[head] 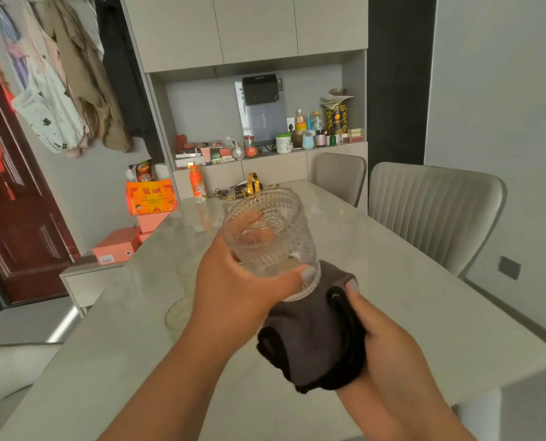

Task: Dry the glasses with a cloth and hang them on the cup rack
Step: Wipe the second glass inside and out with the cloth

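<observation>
My left hand (240, 281) grips a clear embossed glass (267, 237), held above the table and tilted with its mouth toward me. A dark grey cloth (310, 332) is bunched in my right hand (383, 338), pressed against the base of the glass. Two more clear glasses (179, 313) stand on the table behind my left forearm, partly hidden by it. A gold cup rack (252, 183) stands at the far end of the table, half hidden behind the held glass.
The pale marble table (408, 297) stretches ahead, with two grey chairs (430, 211) along its right side. An orange bottle (196, 184) and a black box stand near the rack. Orange and pink boxes (149, 198) sit to the left. Shelves with jars line the back.
</observation>
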Demonstrator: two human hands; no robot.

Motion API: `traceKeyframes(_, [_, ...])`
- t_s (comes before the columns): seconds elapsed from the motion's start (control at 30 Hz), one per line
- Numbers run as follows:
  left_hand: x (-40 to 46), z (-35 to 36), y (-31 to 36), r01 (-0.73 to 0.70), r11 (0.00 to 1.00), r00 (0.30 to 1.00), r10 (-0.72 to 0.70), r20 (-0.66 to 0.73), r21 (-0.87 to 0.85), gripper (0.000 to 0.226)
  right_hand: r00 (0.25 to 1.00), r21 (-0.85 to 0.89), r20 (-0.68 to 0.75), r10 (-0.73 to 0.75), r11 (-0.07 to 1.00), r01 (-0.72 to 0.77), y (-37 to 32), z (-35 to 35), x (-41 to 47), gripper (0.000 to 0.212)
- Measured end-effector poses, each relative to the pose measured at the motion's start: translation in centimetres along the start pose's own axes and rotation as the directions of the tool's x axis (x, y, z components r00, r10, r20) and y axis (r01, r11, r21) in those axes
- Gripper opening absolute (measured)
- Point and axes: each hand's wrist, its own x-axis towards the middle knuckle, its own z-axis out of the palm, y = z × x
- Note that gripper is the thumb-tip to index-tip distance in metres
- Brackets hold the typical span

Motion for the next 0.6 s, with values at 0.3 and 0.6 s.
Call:
traceKeyframes(0.3, [-0.6, -0.8, -0.7, 0.302, 0.951, 0.923, -0.308, 0.233, 0.061, 0.080, 0.894, -0.369, -0.080, -0.440, 0.846, 0.384, -4.3, 0.2, 0.9, 0.030])
traceKeyframes(0.6, [-0.3, -1.3, -0.2, 0.494, 0.854, 0.758, -0.331, 0.562, -0.163, 0.057, 0.897, -0.735, 0.361, -0.255, 0.514, 0.442, -4.8, 0.4, 1.0, 0.017])
